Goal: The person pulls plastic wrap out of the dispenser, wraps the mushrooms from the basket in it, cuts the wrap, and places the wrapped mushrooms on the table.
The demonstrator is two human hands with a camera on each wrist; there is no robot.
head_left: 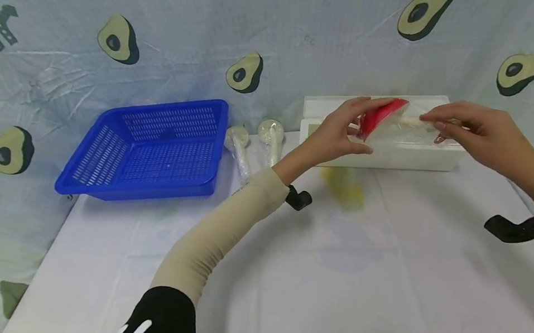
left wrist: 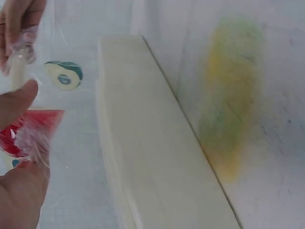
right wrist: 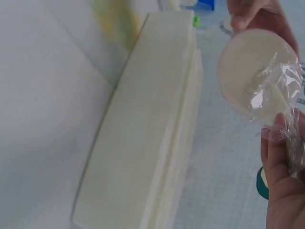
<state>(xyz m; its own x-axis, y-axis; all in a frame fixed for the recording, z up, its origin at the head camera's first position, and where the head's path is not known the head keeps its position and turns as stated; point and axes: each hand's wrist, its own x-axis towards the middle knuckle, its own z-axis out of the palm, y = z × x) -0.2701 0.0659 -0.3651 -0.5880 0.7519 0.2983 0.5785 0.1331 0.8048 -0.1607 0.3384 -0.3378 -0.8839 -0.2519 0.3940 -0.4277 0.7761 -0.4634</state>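
Over a long white box (head_left: 395, 156), both hands hold a paddle-shaped thing (head_left: 378, 118) wrapped in clear plastic. It has a round head, red on one side, and a pale stick. In the right wrist view the head's cream side (right wrist: 243, 71) shows through the wrapper. My left hand (head_left: 333, 133) holds the head, fingers along its upper edge and thumb below. My right hand (head_left: 484, 133) pinches the stick end with its wrapper, as the left wrist view also shows. Two similar wrapped round-headed pieces (head_left: 271, 133) lie left of the box.
A blue plastic basket (head_left: 142, 189) stands on the left of the white-covered table (head_left: 355, 307). The box has a raised lid or flap (head_left: 323, 106) at its back. Behind hangs a pale sheet (head_left: 181, 9) printed with avocados.
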